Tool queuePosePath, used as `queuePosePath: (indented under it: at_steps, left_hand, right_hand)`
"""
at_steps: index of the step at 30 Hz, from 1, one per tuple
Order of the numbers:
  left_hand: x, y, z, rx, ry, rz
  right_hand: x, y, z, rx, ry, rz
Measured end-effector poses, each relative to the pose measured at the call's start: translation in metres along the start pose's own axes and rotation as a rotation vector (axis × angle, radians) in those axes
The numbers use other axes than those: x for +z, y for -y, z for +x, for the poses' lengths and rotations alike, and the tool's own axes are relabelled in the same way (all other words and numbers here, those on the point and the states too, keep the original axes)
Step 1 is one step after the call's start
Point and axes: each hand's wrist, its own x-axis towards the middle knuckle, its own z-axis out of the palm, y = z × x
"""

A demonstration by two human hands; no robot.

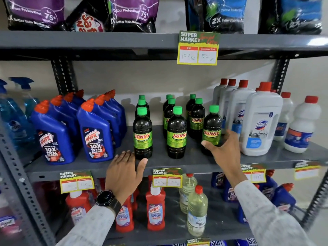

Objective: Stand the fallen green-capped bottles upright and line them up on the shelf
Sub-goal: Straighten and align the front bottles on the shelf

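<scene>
all green-capped bottles stood upright. right hand (224, 151) cupped loosely around the front-right bottle (212, 129), left hand (125, 172) spread empty. risk: nudging it into the domex jug (260, 125).

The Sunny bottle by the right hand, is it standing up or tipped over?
Upright. The Sunny bottle stands on its base on the shelf, green cap up, label level; the right hand is cupped round it.

A grey slotted-metal shelving rack (58, 75) stands against a plain off-white wall (142, 79), where the stock casts soft shadows. Yellow-and-green price cards (198, 48) hang from the shelf edges (106, 41), one on the upper edge and several lower
</scene>
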Motion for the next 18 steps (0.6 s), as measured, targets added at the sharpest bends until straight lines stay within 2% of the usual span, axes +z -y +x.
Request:
queuePosePath:
  at_steps: [2, 6, 18]
  left_hand:
    - [0.005, -0.031, -0.007, 0.035, 0.036, -0.003]
    - [0.002, -0.024, -0.009, 0.003, 0.064, 0.023]
    - [-0.001, -0.019, -0.01, -0.016, 0.073, 0.049]
  right_hand:
    - [-0.028, -0.021, 0.004, 0.06, 0.064, -0.067]
    - [-0.022, -0.021, 0.005, 0.067, 0.149, -0.075]
    - [-0.017, -0.018, 0.002, 0.024, 0.215, -0.054]
